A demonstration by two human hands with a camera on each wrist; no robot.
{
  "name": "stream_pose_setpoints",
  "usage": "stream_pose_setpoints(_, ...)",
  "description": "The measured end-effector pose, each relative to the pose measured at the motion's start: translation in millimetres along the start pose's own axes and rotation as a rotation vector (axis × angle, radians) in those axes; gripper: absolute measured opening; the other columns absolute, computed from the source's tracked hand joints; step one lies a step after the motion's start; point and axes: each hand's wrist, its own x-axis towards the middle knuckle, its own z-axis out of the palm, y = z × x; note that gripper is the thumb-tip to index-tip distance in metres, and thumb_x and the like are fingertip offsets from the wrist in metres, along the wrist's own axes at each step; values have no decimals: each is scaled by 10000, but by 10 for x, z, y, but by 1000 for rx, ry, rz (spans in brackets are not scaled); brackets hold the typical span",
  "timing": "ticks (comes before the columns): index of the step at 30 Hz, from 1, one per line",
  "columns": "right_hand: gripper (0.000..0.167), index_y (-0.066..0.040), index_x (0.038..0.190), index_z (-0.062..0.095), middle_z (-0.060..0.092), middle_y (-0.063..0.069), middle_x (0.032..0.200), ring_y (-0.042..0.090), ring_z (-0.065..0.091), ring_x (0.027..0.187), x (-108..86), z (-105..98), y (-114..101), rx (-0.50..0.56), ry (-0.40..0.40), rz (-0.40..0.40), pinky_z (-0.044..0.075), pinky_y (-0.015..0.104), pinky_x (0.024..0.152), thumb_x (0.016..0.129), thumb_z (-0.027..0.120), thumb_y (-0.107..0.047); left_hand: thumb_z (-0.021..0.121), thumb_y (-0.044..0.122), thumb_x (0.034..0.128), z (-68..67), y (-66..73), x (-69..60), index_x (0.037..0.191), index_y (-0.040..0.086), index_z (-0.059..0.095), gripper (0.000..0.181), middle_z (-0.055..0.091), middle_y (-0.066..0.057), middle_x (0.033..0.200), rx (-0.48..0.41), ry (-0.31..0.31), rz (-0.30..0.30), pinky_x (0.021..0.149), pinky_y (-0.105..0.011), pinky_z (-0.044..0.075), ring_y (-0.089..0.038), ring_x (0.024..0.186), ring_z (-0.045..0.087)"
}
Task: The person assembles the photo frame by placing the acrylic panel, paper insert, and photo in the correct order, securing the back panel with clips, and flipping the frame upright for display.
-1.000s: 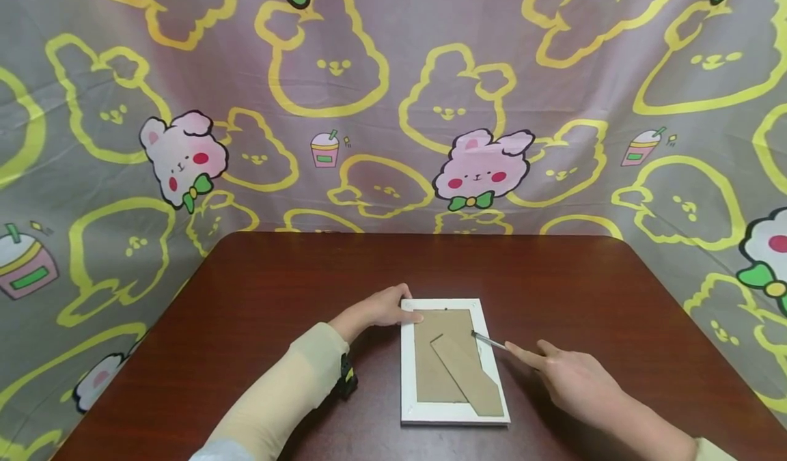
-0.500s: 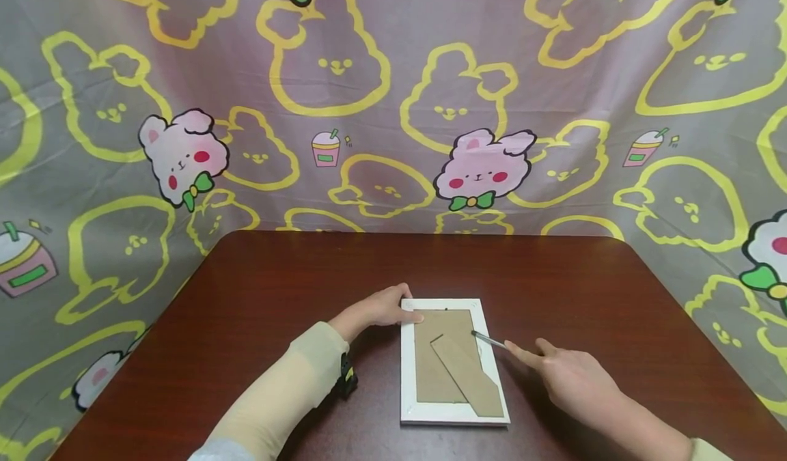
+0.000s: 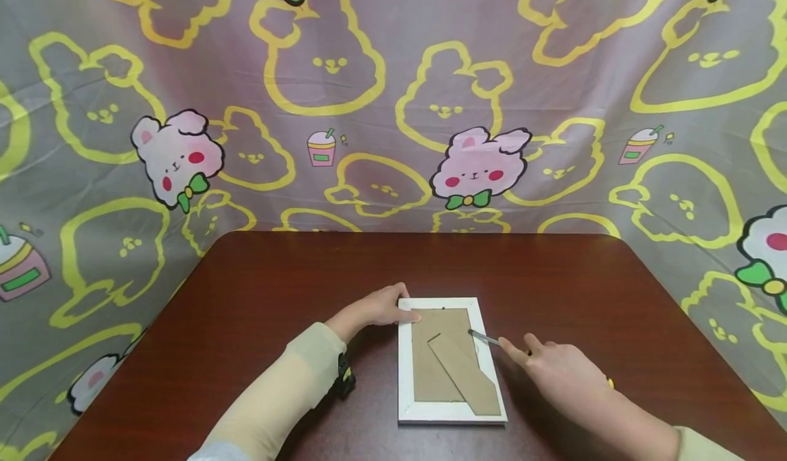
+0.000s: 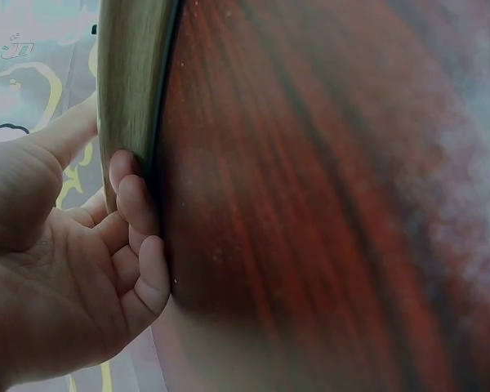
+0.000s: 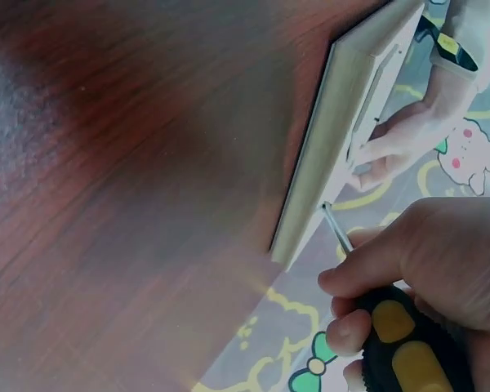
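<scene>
A white picture frame (image 3: 406, 372) lies face down on the table, its brown backing board (image 3: 439, 321) and slanted stand leg (image 3: 467, 375) facing up. At the far left corner my left hand (image 3: 382, 305) grips it, thumb over the top; in the left wrist view curled fingers (image 4: 139, 204) touch its wooden side. My right hand (image 3: 568, 372) holds a screwdriver with a black and yellow handle (image 5: 404, 347). The metal shaft (image 3: 486, 338) reaches left, and its tip meets the right inner edge of the frame beside the backing. In the head view the palm hides most of the handle.
The dark red-brown table (image 3: 307, 263) has rounded far corners. A patterned curtain (image 3: 369, 126) hangs behind it and along both sides. A black band with a yellow mark (image 3: 346, 375) sits on the left wrist.
The right hand has turned slightly, and a yellow bit of the handle now shows behind it. Its screwdriver tip stays at the same edge. The whole view has shifted a little.
</scene>
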Motion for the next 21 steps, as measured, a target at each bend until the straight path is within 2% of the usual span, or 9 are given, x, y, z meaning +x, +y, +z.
stream_pose_setpoints(7,670,-161,1195,670,534,92,787,166,406,427,6,2,11,17,15,-11,377,311,382,590,721,124,758,304,857,1,7,-13,940,92,507,339,554,-32,766,1,0,-30,596,-273,403,-139,654,517)
stream_pose_setpoints(12,632,-245,1246,667,600,48,825,102,363,421,-11,-1,95,178,-98,85,344,275,403,687,708,46,762,301,853,-8,11,-29,945,84,513,343,555,-36,760,6,-3,-34,601,-279,405,-146,651,522)
stream_pose_setpoints(16,589,-268,1285,644,526,-22,764,72,274,435,-11,12,153,266,-156,155,299,255,410,767,684,10,763,299,851,-11,15,-24,942,82,512,344,557,-32,747,10,-3,-27,597,-275,403,-138,640,522)
stream_pose_setpoints(17,596,-255,1289,642,484,-33,734,79,267,436,-11,22,164,267,-140,152,292,260,402,760,675,18,764,302,851,-11,18,-22,943,83,512,346,556,-32,748,10,-2,-29,597,-277,404,-139,641,522)
stream_pose_setpoints(21,597,-220,1306,630,475,-41,724,79,289,446,5,53,185,271,-93,162,291,266,395,757,691,6,763,319,851,-13,28,-12,942,93,514,348,559,-36,760,9,-1,-43,600,-284,409,-145,650,528)
